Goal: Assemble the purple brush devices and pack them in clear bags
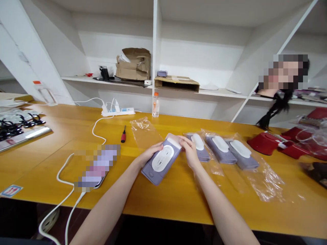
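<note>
Lilac packet (160, 163) with a white oval lid (162, 158), held above the yellow surface (168, 200) between both hands, its long axis slanting from lower left up toward the far right. The right hand (190, 152) is nearer its upper end, fingers curled and pinching a pale tab (173, 140) there; the left hand (152, 153) wraps the upper left edge, fingers closed against it. From my remote seat I cannot tell whether the lower corner touches the surface. Three like packets (220, 149) on clear plastic bags (265, 180) lie to the right, the nearest just beside the right hand. Open surface runs left toward a red-handled screwdriver (123, 134) and down past the lower corner to the near edge
</note>
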{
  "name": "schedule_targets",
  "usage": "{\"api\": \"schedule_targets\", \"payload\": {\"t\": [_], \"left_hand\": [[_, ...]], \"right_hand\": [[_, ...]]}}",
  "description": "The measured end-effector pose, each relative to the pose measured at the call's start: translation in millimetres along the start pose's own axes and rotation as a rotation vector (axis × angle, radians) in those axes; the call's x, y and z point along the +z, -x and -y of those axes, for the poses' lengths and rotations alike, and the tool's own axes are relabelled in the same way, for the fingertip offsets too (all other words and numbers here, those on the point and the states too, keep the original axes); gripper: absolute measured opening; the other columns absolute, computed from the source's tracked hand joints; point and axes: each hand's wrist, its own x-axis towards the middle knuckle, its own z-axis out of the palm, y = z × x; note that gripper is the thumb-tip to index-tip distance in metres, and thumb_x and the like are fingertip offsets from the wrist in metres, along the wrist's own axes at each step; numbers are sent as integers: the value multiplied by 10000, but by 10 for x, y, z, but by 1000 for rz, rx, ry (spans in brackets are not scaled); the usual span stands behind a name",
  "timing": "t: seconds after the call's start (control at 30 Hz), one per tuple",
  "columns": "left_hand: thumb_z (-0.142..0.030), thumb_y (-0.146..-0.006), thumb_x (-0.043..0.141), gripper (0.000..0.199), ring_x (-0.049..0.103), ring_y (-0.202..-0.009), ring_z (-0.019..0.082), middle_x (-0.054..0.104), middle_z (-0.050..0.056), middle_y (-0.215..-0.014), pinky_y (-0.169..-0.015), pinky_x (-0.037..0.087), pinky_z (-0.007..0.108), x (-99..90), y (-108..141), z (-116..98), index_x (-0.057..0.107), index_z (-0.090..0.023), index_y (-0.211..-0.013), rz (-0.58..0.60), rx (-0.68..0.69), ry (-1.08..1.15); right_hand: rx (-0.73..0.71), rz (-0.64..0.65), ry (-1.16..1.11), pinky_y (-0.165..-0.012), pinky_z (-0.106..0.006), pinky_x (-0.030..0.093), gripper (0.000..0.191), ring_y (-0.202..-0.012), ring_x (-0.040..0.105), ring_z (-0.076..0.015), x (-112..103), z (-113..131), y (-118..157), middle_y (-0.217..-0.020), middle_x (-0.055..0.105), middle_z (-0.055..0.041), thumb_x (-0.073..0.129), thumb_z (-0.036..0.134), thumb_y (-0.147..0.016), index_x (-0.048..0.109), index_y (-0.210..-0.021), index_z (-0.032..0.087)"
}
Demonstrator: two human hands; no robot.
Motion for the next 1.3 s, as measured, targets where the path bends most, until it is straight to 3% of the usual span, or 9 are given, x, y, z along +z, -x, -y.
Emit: {"api": "schedule_targets", "payload": {"t": [0.17, 0.33, 0.43, 0.6, 0.73, 0.97, 1.13, 1.3], "left_hand": [[-318, -707, 632, 415, 581, -785, 169, 661, 58, -981, -698, 396, 236, -81, -29, 21, 604, -164, -1091, 6, 43, -125], [-317, -695, 650, 548, 562, -938, 197, 610, 49, -1133, -779, 384, 244, -108, -11, 2, 521, -207, -1216, -28, 60, -158], [-326, -697, 648, 570, 565, -925, 200, 610, 52, -1134, -763, 385, 241, -63, 17, -28, 505, -203, -1235, -4, 78, -164], [-337, -663, 679, 624, 569, -882, 183, 604, 56, -1147, -743, 385, 228, -40, 13, -31, 497, -198, -1244, -61, 101, -125], [-351, -657, 686, 629, 562, -915, 182, 584, 49, -1181, -755, 383, 222, -54, -24, 5, 499, -214, -1241, -95, 90, -105], [-374, -642, 688, 681, 566, -896, 189, 611, 59, -1132, -749, 378, 232, -51, -22, -8, 471, -201, -1264, -40, 92, -119], [-412, -630, 686, 742, 580, -864, 200, 627, 72, -1105, -745, 393, 253, -86, -50, 9, 434, -191, -1292, -73, 115, -106], [-370, -637, 692, 710, 559, -978, 214, 560, 60, -1217, -814, 393, 259, -141, -90, 65, 444, -213, -1284, -65, 110, -88]], "right_hand": [[-37, 126, 5, -527, -231, 426, 291, -707, 546, -153, -20, 68, 30, -940, 644, -29, 502, 313, -713, 640, -943, 201], [-2, 190, -10, -495, -237, 419, 290, -521, 489, -106, -90, 71, -1, -766, 630, -9, 507, 302, -725, 640, -962, 201], [16, 197, -9, -492, -234, 412, 294, -505, 488, -104, -103, 78, 8, -709, 624, -1, 500, 314, -740, 642, -970, 198], [-17, 122, -40, -519, -236, 423, 306, -639, 536, -132, -44, 134, 49, -903, 654, -25, 510, 316, -733, 650, -982, 206], [-8, 101, -83, -494, -236, 410, 312, -516, 492, -100, -63, 148, 30, -746, 643, -12, 532, 297, -722, 661, -983, 183], [19, 119, -162, -486, -234, 412, 323, -460, 493, -97, -140, 122, -11, -541, 567, 31, 560, 314, -716, 665, -989, 176], [4, 127, -142, -518, -243, 450, 340, -524, 525, -100, -46, 82, 43, -785, 656, -8, 579, 340, -724, 647, -1032, 214], [-53, 138, -72, -580, -244, 474, 301, -816, 569, -175, 1, 36, 82, -1058, 626, -32, 545, 324, -754, 650, -1024, 242]]}}
